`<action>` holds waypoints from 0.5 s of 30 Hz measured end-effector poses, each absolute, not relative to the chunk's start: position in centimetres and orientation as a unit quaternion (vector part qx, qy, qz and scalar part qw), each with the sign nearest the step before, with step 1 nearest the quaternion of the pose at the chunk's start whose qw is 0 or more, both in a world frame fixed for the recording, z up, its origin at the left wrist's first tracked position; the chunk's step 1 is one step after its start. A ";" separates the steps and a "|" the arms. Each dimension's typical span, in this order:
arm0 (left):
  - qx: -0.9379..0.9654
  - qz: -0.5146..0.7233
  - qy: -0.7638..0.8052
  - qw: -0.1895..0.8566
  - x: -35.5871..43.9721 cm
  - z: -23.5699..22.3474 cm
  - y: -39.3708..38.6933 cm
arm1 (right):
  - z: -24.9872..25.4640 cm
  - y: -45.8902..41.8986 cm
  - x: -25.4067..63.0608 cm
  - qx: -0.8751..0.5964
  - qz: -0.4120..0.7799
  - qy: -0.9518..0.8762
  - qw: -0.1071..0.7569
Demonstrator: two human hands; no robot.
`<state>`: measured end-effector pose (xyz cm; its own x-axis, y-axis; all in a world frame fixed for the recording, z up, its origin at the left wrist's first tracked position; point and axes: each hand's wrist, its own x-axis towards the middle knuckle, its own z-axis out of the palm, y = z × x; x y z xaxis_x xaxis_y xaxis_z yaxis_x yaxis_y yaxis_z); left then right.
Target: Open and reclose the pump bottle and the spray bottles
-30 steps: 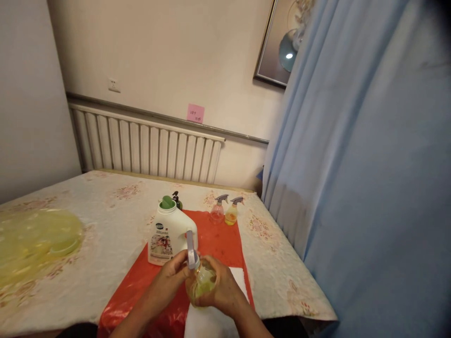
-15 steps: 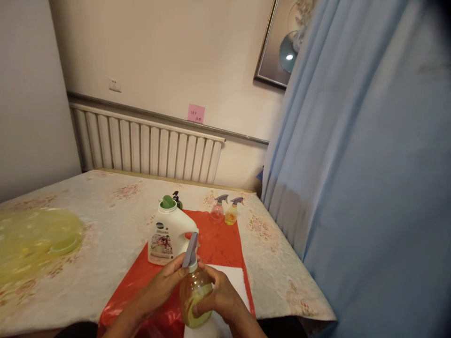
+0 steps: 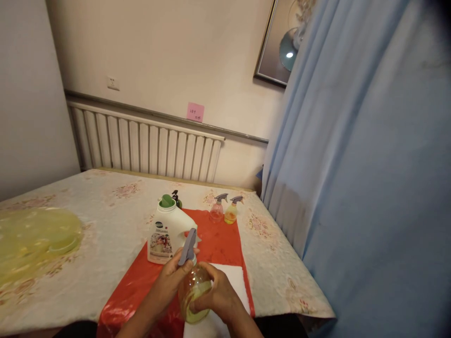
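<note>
Nearest the camera, the right hand [image 3: 216, 298] is curled around the round belly of a clear spray bottle [image 3: 193, 291] that holds yellow-green liquid in its lower part, the fingers wrapped over its right side. The left hand [image 3: 173, 277] is closed about the bottle's neck, just under the grey trigger head [image 3: 188, 246], which tilts up and away to the right. The bottle is held off the surface, above the near edge of a white cloth [image 3: 232, 284] that lies on a red plastic sheet [image 3: 218, 244] spread over the worktop [image 3: 105, 220], itself covered in a pale flowered cloth. Just beyond the hands, on the left part of the red sheet, stands a white detergent jug [image 3: 165, 232] with a green cap, upright, and a small dark pump bottle [image 3: 175, 197] peeks out behind it. Further back, at the far end of the sheet, a pink spray bottle [image 3: 217, 210] and an orange spray bottle [image 3: 232, 212] stand side by side. Off to the left lies a translucent yellow plastic bag [image 3: 35, 239]. Behind the worktop runs a white radiator [image 3: 141, 150], with a pink sticky note [image 3: 195, 112] on the wall above it, a framed picture [image 3: 278, 42] higher up, and a blue curtain [image 3: 352, 164] filling the right side.
</note>
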<state>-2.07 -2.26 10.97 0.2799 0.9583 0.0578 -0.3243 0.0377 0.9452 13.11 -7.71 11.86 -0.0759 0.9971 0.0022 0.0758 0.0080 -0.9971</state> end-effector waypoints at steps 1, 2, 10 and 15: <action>0.469 0.501 0.321 0.653 -2.0 10.8 -2.3 | 11.8 -7.7 13.1 -0.501 0.497 -0.537 0.462; 0.460 0.502 0.311 0.663 -1.9 10.6 -2.3 | 11.8 -7.7 13.1 -0.507 0.498 -0.531 0.462; 0.471 0.523 0.308 0.639 -2.0 10.1 -1.7 | 12.0 -8.0 13.2 -0.520 0.492 -0.521 0.464; 0.492 0.491 0.348 0.629 -2.5 9.4 -1.6 | 11.9 -7.8 13.3 -0.513 0.502 -0.519 0.465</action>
